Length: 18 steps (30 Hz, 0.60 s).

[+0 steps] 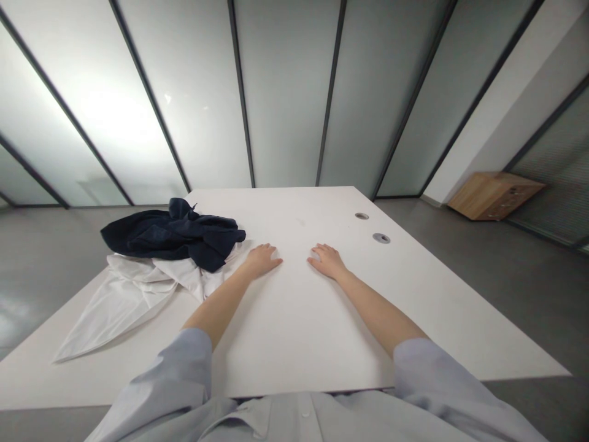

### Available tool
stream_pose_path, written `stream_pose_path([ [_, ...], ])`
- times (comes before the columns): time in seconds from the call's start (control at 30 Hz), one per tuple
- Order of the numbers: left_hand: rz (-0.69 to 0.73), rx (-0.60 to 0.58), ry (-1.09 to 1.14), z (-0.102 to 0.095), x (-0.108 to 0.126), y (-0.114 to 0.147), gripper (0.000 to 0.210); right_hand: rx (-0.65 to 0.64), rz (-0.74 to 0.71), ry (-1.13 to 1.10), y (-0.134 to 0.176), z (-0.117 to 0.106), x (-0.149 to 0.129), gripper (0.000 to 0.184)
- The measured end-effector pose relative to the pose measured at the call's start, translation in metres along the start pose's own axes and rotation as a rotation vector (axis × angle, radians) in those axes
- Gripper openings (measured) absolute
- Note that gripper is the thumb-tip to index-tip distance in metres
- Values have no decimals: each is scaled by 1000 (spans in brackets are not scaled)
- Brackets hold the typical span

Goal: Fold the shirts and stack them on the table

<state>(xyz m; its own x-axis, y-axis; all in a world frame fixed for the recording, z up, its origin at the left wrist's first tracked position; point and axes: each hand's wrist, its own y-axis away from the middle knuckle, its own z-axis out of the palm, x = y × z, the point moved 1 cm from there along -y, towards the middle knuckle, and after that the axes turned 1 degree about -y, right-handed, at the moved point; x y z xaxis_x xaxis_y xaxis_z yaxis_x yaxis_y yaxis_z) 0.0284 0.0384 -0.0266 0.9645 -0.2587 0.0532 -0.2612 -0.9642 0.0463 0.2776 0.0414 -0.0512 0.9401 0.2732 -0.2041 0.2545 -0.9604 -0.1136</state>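
Note:
Both palms rest on a white table (299, 331). My left hand (263, 259) lies flat with its fingers out and its thumb pointing inward, just right of a heap of clothing. My right hand (327, 261) lies flat too, a short way to the right, fingers apart and holding nothing. On top of the heap is a crumpled dark navy garment (177, 236). Beneath it spreads a white garment (133, 294), one pointed end reaching toward the table's near left. Folds hide what kind of garment each one is.
Two round cable grommets (381, 238) sit in the tabletop at the right. Behind the table stands a frosted glass wall (285, 92) with dark frames. A wooden cabinet (492, 195) is on the grey floor (418, 224) at the far right.

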Motion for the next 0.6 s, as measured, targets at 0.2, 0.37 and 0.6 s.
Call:
stream_pose_path([
  [0.2,-144,225,-127,-63,-52,0,49,23,-5,1,-2,5,3,47],
  [0.37,-599,235,-140,-105,-129,14,77,17,-3,4,-3,7,4,47],
  [0.6,-666,149,47,-92,-186,28,70,3,-1,2,-3,5,3,49],
])
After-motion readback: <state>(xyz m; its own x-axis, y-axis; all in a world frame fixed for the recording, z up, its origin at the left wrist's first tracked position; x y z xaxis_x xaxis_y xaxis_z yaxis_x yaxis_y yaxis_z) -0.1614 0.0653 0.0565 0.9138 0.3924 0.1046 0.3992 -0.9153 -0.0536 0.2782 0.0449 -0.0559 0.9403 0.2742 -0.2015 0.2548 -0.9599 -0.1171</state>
